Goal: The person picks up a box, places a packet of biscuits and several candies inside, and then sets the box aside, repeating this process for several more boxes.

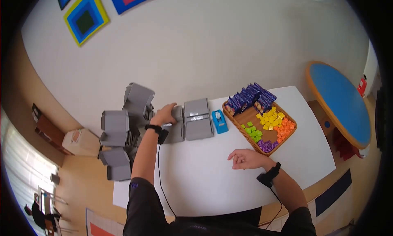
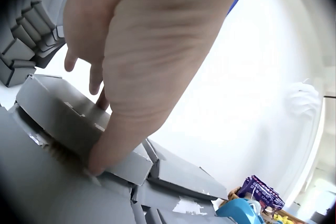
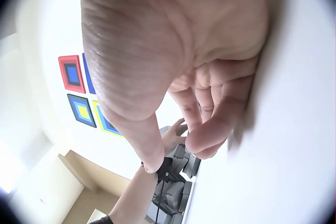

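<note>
An indoor room, perhaps an office or activity room; exactly which is unclear. Framed geometric prints (image 1: 86,21) hang on the wall (image 1: 229,47) beyond the left hand (image 1: 164,115), a white-curtained window (image 1: 26,154) glows far to its left, and a blue-topped table (image 1: 342,105) with a wooden rim stands right of the right hand (image 1: 248,159).

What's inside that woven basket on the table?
The basket holds dark blue-purple packets along its far end, plus small yellow pieces, orange pieces, green pieces and purple pieces. Some bare bottom shows; anything beneath the packets and pieces is covered.
</note>
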`<state>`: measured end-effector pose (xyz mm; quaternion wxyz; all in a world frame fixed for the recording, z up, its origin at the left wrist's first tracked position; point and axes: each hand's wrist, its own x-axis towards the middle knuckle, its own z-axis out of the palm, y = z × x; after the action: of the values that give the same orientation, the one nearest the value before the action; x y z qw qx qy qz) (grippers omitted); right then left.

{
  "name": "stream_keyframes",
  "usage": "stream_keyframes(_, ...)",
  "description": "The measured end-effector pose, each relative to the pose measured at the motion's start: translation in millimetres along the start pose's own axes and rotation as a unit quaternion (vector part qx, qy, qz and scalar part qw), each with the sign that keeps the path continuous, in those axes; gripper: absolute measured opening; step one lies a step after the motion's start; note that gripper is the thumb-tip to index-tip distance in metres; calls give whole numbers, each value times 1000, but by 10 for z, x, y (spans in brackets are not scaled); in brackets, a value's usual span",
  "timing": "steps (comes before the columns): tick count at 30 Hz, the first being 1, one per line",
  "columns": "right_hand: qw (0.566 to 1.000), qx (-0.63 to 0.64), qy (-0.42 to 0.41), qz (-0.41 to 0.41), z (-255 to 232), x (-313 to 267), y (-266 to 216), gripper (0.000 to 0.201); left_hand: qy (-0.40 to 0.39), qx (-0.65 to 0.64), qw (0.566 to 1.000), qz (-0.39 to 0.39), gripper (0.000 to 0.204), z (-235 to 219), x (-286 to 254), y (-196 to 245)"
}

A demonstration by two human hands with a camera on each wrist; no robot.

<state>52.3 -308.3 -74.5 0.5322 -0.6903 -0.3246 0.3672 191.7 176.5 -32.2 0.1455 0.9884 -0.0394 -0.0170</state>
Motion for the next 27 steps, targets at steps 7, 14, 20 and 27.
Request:
stream_keyframes(7, 1000, -9, -15, -14, -19, 38, 127, 46, 15, 46, 999, 8, 103, -396, -700, 726)
stream_keyframes(14, 999, 26, 28, 16, 37, -17, -62, 49, -86, -139, 959, 231, 96, 190, -1586, 1877)
stream_keyframes(20, 992, 78, 98, 2, 24, 34, 74, 50, -86, -33, 960, 263, 94, 707, -1673, 2352)
stream_keyframes(27, 988, 83, 122, 50, 42, 64, 1, 27, -20, -7, 956, 293, 98, 1001, -1840, 2317)
